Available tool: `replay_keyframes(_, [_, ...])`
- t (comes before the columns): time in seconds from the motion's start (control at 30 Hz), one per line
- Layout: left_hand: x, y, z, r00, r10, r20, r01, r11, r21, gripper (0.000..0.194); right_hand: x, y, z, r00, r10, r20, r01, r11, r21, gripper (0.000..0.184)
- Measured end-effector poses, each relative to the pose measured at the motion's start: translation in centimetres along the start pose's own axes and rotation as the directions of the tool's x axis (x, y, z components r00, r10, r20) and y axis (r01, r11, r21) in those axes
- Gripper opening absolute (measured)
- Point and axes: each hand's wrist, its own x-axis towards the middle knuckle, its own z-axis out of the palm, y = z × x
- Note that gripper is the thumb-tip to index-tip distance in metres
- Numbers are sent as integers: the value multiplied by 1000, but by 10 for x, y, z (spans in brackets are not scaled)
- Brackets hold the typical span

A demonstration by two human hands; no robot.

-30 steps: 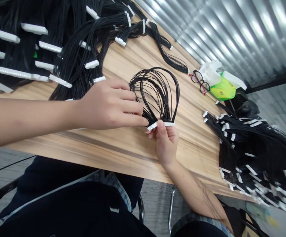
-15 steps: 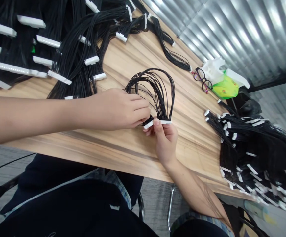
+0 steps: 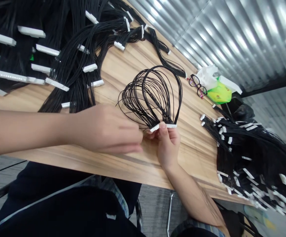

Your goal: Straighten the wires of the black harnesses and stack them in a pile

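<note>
A wire harness [image 3: 145, 95] of thin black wires curves in a wide loop over the wooden table, with white connectors [image 3: 171, 126] at its two ends. My right hand [image 3: 168, 144] pinches both connectors side by side, thumb on top, close to the table's front edge. Just left of the connectors is my left hand [image 3: 113, 131], apart from the loop and blurred by motion. Its fingers lie close together; whether anything is between them cannot be made out.
A large pile of black harnesses [image 3: 79, 59] with white connectors covers the table's left side. Another heap [image 3: 253, 148] lies at the right. Glasses [image 3: 197, 86] and a green packet [image 3: 219, 92] sit near the back edge, by a corrugated metal wall [image 3: 207, 39].
My left hand has drawn back from the wires, toward the left and the front edge. The loop has spread wider. My right hand still grips the connectors.
</note>
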Motion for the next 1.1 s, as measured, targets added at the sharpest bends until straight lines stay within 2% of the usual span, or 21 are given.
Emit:
replay_keyframes(0.03, [0,-2,-1,992,-127,-5,127,992,12,29,-1,0,1,1000,-12,8,12,1000,-27,36])
replay_keyframes(0.1, [1,-9,-3,936,-351,-2,350,934,77,27,-5,-1,2,998,-34,43,38,996,-85,35])
replay_keyframes(0.17, [2,-16,-4,899,-438,6,430,884,184,26,-8,-2,2,995,-42,88,54,989,-136,34])
replay_keyframes(0.3, [3,-24,-9,926,-376,24,345,872,347,37,-7,-7,-1,982,17,187,14,986,-165,38])
replay_keyframes(0.43, [4,-31,-16,954,-281,103,212,878,430,46,-3,-13,-4,920,106,377,-66,991,-118,42])
replay_keyframes(0.5, [4,-35,-18,957,-253,140,171,886,430,45,-2,-14,-6,892,131,433,-96,990,-101,42])
replay_keyframes(0.57, [4,-37,-19,955,-250,158,161,887,434,46,-2,-15,-7,879,142,456,-111,989,-95,41])
replay_keyframes(0.73, [8,-29,-24,926,-333,178,217,856,470,60,-1,-17,-11,850,162,501,-136,987,-87,36])
replay_keyframes(0.8, [10,-26,-29,938,-313,146,208,849,485,63,-1,-18,-12,835,168,524,-145,986,-85,33])
replay_keyframes(0.87, [10,-27,-33,956,-248,156,144,862,486,68,0,-19,-12,822,175,542,-148,985,-93,32])
replay_keyframes(0.93, [9,-32,-34,959,-172,226,72,917,393,74,1,-20,-13,800,190,569,-158,982,-105,32])
replay_keyframes(1.0, [6,-42,-32,947,-106,302,57,985,166,73,1,-21,-13,766,215,606,-187,976,-110,32])
replay_keyframes(1.1, [4,-54,-26,932,-75,355,151,970,-191,53,0,-20,-14,720,255,645,-236,965,-118,35])
